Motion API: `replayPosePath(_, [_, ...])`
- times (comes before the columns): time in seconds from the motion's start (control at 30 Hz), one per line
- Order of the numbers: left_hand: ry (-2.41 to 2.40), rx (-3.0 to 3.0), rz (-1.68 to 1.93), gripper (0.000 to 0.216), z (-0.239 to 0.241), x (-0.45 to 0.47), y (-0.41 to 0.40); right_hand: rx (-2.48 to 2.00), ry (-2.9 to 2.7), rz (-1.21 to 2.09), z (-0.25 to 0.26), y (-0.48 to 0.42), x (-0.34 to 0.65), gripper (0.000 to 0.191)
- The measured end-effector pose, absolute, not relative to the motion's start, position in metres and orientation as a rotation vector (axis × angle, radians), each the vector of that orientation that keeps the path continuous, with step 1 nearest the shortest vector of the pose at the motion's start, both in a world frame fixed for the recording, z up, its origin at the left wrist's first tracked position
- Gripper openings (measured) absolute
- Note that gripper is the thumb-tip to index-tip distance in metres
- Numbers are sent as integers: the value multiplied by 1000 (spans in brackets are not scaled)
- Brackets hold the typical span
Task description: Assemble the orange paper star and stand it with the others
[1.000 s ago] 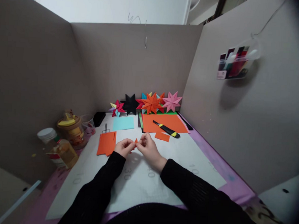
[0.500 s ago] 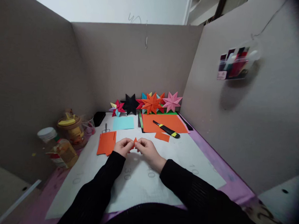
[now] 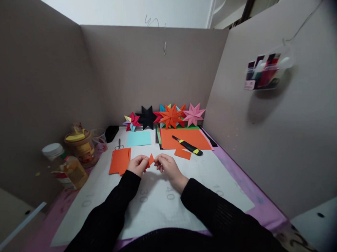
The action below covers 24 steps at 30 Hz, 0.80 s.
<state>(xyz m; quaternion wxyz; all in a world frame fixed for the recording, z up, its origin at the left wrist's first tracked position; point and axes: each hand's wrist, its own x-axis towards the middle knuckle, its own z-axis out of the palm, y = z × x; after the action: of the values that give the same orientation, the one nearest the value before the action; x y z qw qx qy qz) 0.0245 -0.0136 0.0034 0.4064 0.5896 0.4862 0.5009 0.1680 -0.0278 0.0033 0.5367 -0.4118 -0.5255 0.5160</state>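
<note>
A small folded piece of orange paper [image 3: 150,160] is held up above the white sheet in the middle of the table. My left hand [image 3: 138,165] pinches its left side between thumb and fingers. With its fingertips together, my right hand [image 3: 168,167] meets the paper's right corner. The folds hidden behind the fingers cannot be made out. Left of my left hand lies a stack of orange paper [image 3: 118,161]. Beyond my right hand rests a small orange rectangle of paper [image 3: 182,154].
A utility knife [image 3: 189,146] lies on large orange sheets [image 3: 167,138]. Small scissors [image 3: 119,145] and light-blue paper [image 3: 139,138] are to the left. Several folded paper stars [image 3: 172,116] lean at the back wall. A bottle [image 3: 68,171] and a brown jar [image 3: 83,147] stand left.
My right hand's fingertips have shifted slightly right along the orange paper, so more of it shows between my hands. My left hand has barely moved.
</note>
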Motion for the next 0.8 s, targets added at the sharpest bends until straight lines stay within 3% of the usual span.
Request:
replayPosePath(0.33, [1232,1566,1289,27,-1,25,-14,-936,-1403,1118,1,-33,167,16])
replayPosePath(0.6, [1136,1576,1094,24,-5,29,-16,-921,-1341,1070,0,-26,171,16])
replayPosePath(0.8, [1055,1373,1244,34,-2,26,-14,-879,-1319,1072,-3,-24,171,16])
